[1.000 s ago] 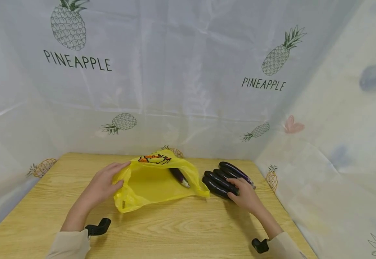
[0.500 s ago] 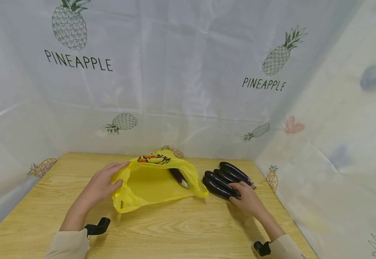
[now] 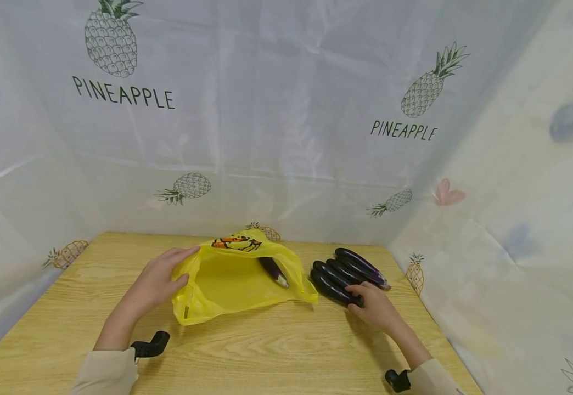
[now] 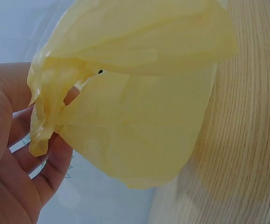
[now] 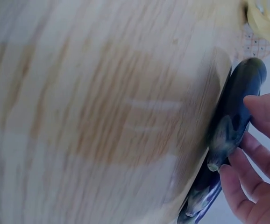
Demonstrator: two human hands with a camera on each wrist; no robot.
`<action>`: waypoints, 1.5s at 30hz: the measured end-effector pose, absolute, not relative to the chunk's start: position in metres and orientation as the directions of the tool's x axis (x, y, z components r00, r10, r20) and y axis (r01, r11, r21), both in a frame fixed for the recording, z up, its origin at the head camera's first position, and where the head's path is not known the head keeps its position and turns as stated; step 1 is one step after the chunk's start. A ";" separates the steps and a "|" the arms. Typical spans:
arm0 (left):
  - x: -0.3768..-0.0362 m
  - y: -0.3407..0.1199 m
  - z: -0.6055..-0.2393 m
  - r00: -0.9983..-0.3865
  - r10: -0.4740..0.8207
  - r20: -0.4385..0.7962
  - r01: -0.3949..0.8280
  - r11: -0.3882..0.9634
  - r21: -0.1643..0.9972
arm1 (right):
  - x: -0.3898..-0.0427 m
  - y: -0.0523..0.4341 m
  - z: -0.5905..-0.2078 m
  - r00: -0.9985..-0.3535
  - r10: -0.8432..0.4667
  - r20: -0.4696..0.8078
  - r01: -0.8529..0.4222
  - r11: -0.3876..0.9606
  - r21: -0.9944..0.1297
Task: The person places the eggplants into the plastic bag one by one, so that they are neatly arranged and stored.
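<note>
A yellow plastic bag lies with its mouth spread towards me, and one eggplant shows inside it. My left hand holds the bag's left edge; the left wrist view has the fingers curled behind the gathered film of the bag. To the right of the bag, several dark purple eggplants lie side by side. My right hand grips the nearest eggplant by its stem end. In the right wrist view, the thumb and fingers lie about that eggplant, a second one showing below it.
Everything rests on a light wooden table. White sheeting printed with pineapples hangs behind the table and along both sides. A black wrist mount sits at the left cuff, another black mount at the right.
My right hand has shifted slightly down along the eggplants, onto the nearest one's stem end. The left hand and the bag have hardly moved.
</note>
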State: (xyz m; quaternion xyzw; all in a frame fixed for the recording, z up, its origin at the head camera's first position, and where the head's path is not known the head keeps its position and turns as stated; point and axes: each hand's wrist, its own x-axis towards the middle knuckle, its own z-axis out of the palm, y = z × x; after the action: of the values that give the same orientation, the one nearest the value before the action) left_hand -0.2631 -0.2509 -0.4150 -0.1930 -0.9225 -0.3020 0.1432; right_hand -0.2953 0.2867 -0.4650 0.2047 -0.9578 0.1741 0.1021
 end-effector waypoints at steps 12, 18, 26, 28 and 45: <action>-0.263 -0.249 -0.415 -0.874 0.265 0.406 0.456 0.734 0.503 | -0.297 0.286 -0.471 -0.883 -0.387 0.265 -0.454 0.846 -0.280; -0.263 -0.248 -0.414 -0.873 0.265 0.409 0.457 0.735 0.501 | -0.297 0.286 -0.469 -0.885 -0.397 0.242 -0.456 0.843 -0.286; -0.262 -0.248 -0.414 -0.875 0.264 0.407 0.456 0.732 0.506 | -0.299 0.286 -0.469 -0.881 -0.420 0.218 -0.470 0.828 -0.304; -0.262 -0.248 -0.413 -0.875 0.264 0.406 0.456 0.731 0.508 | -0.299 0.286 -0.469 -0.880 -0.426 0.209 -0.473 0.825 -0.309; -0.262 -0.250 -0.415 -0.884 0.261 0.389 0.445 0.727 0.524 | -0.294 0.283 -0.464 -0.870 -0.456 0.188 -0.493 0.814 -0.308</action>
State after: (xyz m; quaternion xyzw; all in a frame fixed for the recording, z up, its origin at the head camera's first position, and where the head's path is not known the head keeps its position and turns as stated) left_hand -0.2624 -0.2497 -0.4151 -0.1921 -0.9177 -0.3159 0.1456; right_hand -0.2944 0.2826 -0.4644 0.2494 -0.9509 0.1756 0.0527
